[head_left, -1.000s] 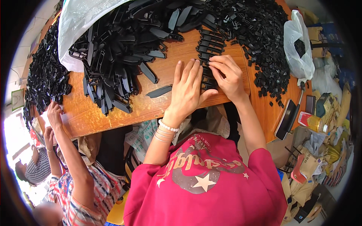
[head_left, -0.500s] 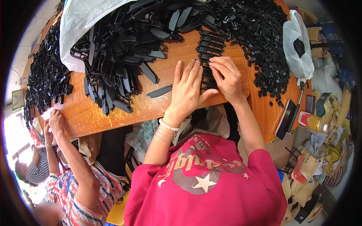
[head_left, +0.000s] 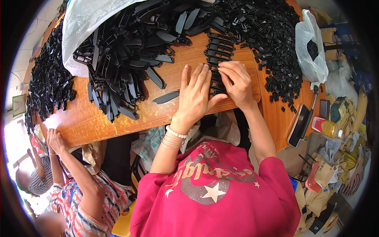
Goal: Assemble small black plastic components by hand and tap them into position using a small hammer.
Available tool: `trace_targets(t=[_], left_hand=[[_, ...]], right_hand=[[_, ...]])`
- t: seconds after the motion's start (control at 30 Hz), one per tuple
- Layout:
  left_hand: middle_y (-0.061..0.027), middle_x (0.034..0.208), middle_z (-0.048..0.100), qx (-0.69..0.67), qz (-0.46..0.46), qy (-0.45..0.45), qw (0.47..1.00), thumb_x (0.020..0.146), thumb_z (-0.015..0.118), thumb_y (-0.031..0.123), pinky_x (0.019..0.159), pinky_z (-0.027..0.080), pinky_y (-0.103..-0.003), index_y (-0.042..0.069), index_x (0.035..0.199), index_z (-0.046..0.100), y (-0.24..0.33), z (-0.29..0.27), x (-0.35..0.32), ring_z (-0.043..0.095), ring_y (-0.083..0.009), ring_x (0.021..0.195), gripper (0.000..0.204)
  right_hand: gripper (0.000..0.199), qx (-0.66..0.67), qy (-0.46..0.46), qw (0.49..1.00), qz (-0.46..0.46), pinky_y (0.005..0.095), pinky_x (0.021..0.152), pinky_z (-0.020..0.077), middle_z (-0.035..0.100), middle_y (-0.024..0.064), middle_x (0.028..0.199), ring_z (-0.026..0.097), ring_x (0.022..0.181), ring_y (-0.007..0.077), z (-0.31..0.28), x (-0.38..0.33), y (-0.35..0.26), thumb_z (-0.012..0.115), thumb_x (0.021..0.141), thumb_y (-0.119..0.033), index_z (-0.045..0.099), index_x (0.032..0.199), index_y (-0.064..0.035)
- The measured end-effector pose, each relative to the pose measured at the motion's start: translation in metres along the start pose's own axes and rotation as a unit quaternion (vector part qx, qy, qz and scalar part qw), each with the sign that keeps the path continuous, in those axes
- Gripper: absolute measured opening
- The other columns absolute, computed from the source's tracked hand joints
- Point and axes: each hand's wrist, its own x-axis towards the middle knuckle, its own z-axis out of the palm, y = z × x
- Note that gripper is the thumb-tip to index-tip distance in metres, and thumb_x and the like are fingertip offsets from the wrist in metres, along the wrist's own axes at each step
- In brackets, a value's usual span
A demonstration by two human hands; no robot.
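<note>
Row of black slatted plastic parts (head_left: 220, 48) runs up the brown wood-grain worktop (head_left: 173, 114), passing between the two hands and on towards twelve o'clock. The left hand (head_left: 194, 91) lies flat along its left edge and covers some of it, fingers extended, thumb towards two o'clock, grip unclosed. The right hand (head_left: 240, 85) bends over the right edge, thumb and fingertips drawn together; whether that grip pinches a part I can't tell, as the fingers hide it. One long dark-grey blade-shaped piece (head_left: 166, 97) sits just beside the left hand at nine o'clock. A heap of similar black pieces (head_left: 130, 51) crowds ten to eleven, small black plastic clips (head_left: 276, 51) one to two. Pale lettering and stars mark the crimson shirt (head_left: 237, 215) at six, green characters a white sack (head_left: 147, 147) at eight.
</note>
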Motion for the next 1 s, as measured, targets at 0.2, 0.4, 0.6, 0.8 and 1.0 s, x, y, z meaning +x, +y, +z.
trace_targets(t=[0.2, 0.4, 0.6, 0.8, 1.0], left_hand=[[-0.0207, 0.123, 0.055, 0.007, 0.004, -0.001, 1.000, 0.081, 0.064, 0.050, 0.111, 0.026, -0.055, -0.010, 0.116, 0.055, 0.001, -0.001, 0.001, 0.049, -0.0340, 0.122, 0.071], [-0.0207, 0.124, 0.055, 0.001, 0.007, -0.002, 1.000, 0.078, 0.067, 0.048, 0.112, 0.025, -0.054, -0.011, 0.115, 0.056, 0.002, 0.000, 0.005, 0.048, -0.0335, 0.123, 0.070], [-0.0205, 0.125, 0.055, 0.022, 0.010, -0.003, 1.000, 0.080, 0.067, 0.050, 0.111, 0.025, -0.055, -0.011, 0.116, 0.055, 0.000, -0.002, 0.000, 0.048, -0.0340, 0.123, 0.071], [-0.0211, 0.126, 0.054, 0.024, 0.017, -0.007, 1.000, 0.081, 0.065, 0.050, 0.110, 0.026, -0.055, -0.010, 0.118, 0.054, 0.002, 0.000, 0.000, 0.047, -0.0353, 0.124, 0.071], [-0.0221, 0.128, 0.052, 0.027, 0.019, -0.008, 0.999, 0.081, 0.066, 0.049, 0.109, 0.028, -0.054, -0.010, 0.119, 0.053, 0.002, -0.001, -0.001, 0.046, -0.0364, 0.125, 0.072]], right_hand=[[0.014, -0.017, -0.008, 1.000, 0.003, 0.0342, 0.076, 0.0453, 0.065, 0.0073, 0.096, 0.060, 0.090, 0.0242, 0.000, -0.003, 0.002, 0.069, 0.074, 0.004, 0.065, 0.088, 0.0011], [0.014, -0.033, 0.007, 0.998, 0.046, 0.0356, 0.076, 0.0448, 0.062, 0.0077, 0.099, 0.057, 0.086, 0.0263, -0.016, -0.010, -0.006, 0.068, 0.075, 0.003, 0.066, 0.088, -0.0011], [0.008, -0.186, 0.133, 0.953, 0.197, 0.0362, 0.075, 0.0466, 0.061, 0.0105, 0.089, 0.058, 0.085, 0.0279, -0.085, -0.049, 0.023, 0.064, 0.083, 0.003, 0.066, 0.090, -0.0004], [0.019, -0.272, 0.040, 0.931, 0.238, 0.0384, 0.081, 0.0446, 0.059, 0.0086, 0.093, 0.055, 0.091, 0.0273, -0.122, -0.054, 0.050, 0.074, 0.075, -0.004, 0.068, 0.092, -0.0012], [0.018, -0.236, 0.072, 0.957, 0.151, 0.0363, 0.075, 0.0483, 0.061, 0.0097, 0.093, 0.060, 0.085, 0.0268, -0.117, -0.041, 0.041, 0.072, 0.077, 0.000, 0.066, 0.094, -0.0010]])
